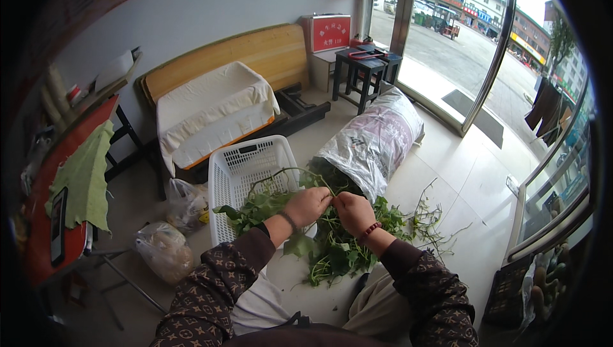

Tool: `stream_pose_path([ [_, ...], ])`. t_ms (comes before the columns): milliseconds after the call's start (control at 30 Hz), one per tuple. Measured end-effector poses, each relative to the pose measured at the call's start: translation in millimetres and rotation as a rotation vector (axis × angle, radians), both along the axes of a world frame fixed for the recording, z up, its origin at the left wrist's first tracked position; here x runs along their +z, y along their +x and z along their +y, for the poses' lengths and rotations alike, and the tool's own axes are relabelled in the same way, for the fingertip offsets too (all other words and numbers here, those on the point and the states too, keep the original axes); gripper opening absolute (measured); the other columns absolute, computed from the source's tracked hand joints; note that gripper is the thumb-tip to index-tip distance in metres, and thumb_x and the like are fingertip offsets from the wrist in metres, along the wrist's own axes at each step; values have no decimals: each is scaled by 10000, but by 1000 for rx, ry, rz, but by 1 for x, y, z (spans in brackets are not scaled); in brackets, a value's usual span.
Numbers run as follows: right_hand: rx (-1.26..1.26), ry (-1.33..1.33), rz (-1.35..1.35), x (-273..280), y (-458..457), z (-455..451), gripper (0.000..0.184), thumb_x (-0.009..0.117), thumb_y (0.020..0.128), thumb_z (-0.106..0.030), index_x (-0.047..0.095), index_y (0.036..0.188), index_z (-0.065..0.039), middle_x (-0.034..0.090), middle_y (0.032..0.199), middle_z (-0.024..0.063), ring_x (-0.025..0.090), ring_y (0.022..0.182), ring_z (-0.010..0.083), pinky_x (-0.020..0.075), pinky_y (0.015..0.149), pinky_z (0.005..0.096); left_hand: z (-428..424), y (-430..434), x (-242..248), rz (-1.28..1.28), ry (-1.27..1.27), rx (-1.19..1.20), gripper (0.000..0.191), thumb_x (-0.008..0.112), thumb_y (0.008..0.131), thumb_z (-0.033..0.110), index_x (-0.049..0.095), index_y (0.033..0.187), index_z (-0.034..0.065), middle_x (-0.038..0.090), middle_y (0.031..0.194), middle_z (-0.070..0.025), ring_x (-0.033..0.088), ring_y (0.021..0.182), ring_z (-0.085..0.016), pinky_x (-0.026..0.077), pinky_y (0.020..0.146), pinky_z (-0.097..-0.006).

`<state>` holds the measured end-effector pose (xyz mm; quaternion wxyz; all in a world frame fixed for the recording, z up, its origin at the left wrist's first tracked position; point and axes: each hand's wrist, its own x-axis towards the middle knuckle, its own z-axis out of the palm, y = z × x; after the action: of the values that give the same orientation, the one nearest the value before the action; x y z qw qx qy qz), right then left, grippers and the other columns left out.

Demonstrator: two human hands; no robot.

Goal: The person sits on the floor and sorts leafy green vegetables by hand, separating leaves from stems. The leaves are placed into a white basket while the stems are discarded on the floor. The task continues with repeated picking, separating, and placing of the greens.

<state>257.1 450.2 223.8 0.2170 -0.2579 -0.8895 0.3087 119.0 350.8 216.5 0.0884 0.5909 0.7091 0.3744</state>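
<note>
My left hand (309, 207) and my right hand (354, 213) nearly meet over a heap of green leafy vines (340, 251) on the floor. Both are closed on a leafy vine stem (287, 170), part of which arcs up to the left above the basket. A white plastic basket (218, 194) stands at the left with leafy greens (263, 208) in it. Beyond my hands lies a woven plastic sack (373, 136), its mouth towards me, with dark greenery inside. Bare stems (431, 227) lie on the tiles to the right of the heap.
Knotted plastic bags (165, 251) rest left of the basket. A red table (72, 155) with a green cloth (88, 179) and a phone (59, 227) is at far left. Behind are a cloth-covered crate (215, 107) and black stools (361, 67). A dark crate (507, 294) sits lower right, near the glass door.
</note>
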Motion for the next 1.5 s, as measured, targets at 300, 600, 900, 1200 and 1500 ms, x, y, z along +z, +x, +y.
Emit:
stream_pose_path([
  [300,-32,-1054,107,-16,-8,-2,213,495,937,-205,543,779,-70,406,569,-56,402,430,82,471,464,348,-3,-1,-9,46,2,-66,193,496,895,211,562,826,43,590,803,-164,574,787,-371,454,667,-444],
  [600,205,-1581,226,11,5,-3,200,467,960,-200,521,810,-79,325,546,-65,339,407,78,451,447,269,-12,-5,8,63,275,-170,148,508,902,151,565,799,61,545,744,-141,556,729,-345,453,635,-408],
  [900,99,-971,57,3,-1,0,264,578,911,-257,615,852,-2,571,670,7,523,524,99,441,482,248,-19,-4,18,222,155,-179,133,557,836,139,515,737,61,558,708,-124,570,665,-345,453,580,-427],
  [1200,-15,-995,333,-25,-17,8,169,582,912,-184,627,880,-25,571,719,-22,502,595,65,402,524,222,-12,12,-11,79,-39,-196,161,539,869,203,551,856,43,608,812,-158,588,767,-361,476,658,-423],
  [1500,-64,-773,568,-39,-33,-1,170,572,919,-146,637,952,8,589,749,-24,496,646,47,401,579,209,-3,5,-31,-621,-85,-225,237,526,917,234,570,912,1,607,783,-59,561,746,-137,462,694,-306],
])
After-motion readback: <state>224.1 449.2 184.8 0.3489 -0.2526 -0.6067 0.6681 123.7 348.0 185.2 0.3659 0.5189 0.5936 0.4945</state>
